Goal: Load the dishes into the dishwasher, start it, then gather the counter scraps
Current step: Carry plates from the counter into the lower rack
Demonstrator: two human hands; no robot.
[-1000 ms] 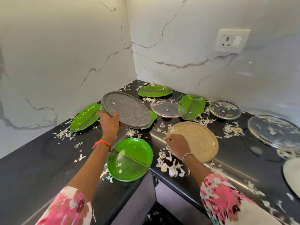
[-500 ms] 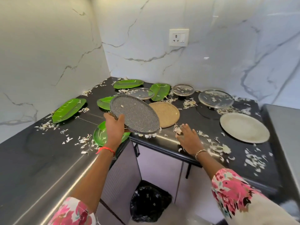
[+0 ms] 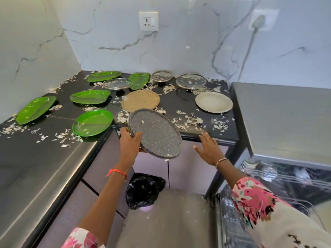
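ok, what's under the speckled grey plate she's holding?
Below the tilted speckled grey plate, off the counter: cabinet front and, lower, a black bin bag. The left hand's fingers beneath it are hidden.

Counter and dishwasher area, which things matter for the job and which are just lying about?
Job: speckled grey plate in left hand; green plates; glass plates; tan plate; white plate; scraps; dishwasher rack.
Lying about: wall socket; plugged cord.

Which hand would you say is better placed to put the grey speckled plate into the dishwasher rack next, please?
Probably the left hand: its grip is already closed on the grey speckled plate, held tilted off the counter. The right hand is open and empty, though nearer the dishwasher rack on the right, so it could guide.
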